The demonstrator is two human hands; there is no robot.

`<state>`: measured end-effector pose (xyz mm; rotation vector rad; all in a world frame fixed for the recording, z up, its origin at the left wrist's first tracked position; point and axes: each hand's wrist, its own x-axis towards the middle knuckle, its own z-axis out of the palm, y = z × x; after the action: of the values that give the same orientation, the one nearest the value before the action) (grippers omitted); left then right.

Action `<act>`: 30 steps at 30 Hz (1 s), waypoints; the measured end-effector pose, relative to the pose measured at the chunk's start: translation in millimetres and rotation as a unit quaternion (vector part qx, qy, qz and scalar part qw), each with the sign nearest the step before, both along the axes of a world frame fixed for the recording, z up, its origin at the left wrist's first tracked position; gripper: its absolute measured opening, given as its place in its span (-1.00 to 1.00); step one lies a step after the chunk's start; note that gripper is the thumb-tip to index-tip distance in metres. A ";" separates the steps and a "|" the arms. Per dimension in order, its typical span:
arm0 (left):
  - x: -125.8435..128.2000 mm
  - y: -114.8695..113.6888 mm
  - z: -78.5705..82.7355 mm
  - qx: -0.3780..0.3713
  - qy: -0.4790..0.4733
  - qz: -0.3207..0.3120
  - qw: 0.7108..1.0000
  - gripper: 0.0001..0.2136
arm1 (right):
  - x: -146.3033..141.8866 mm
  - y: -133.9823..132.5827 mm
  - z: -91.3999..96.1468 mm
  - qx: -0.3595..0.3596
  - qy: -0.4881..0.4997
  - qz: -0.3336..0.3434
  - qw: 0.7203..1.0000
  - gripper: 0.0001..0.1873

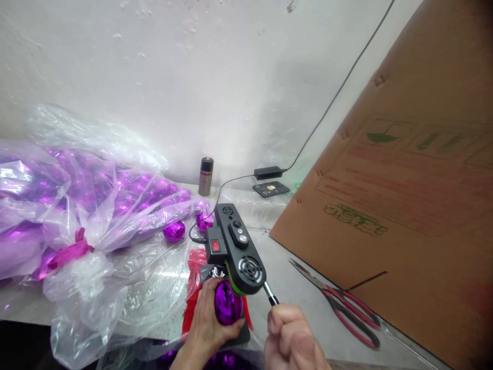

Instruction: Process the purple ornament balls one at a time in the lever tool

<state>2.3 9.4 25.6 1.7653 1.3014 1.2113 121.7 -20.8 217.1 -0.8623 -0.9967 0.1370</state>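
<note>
A shiny purple ball with mirror-like facets sits in my left hand, whose fingers and thumb wrap round its left and lower sides. Right above the ball is the rounded end of a black machine with round vents, green edging and a red switch. A metal lever with a black tip sticks out from that end. My right hand is closed round the lever's tip. Beneath the ball, the machine's base is mostly hidden, with red material around it.
Purple balls fill a tied clear plastic bag on the left; a loose purple ball lies beside it. Behind stand a spray can, a power adapter and a phone. Scissors lie by a large cardboard box.
</note>
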 end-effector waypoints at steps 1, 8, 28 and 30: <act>0.2 -0.1 0.4 -0.001 -0.001 -0.001 1.000 -0.19 | -0.1 0.5 -1.8 0.016 -0.010 -0.005 1.000 -0.22; 1.3 -3.2 0.3 -0.020 -0.006 -0.002 1.000 -0.18 | 0.2 1.7 -25.5 0.064 -0.047 -0.023 0.997 -0.33; -63.8 -120.9 -72.6 0.163 0.035 -0.044 0.985 -0.06 | 13.8 -8.0 0.1 0.017 -0.086 0.039 0.995 -0.45; -77.7 -135.7 -79.2 0.105 0.127 -0.103 0.981 -0.15 | 13.8 -9.4 -3.4 0.009 -0.084 0.039 0.996 -0.47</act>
<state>-75.3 -126.3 -53.5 2.2080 1.1222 1.0645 135.5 -30.3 213.7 -0.8284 -1.1874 0.1225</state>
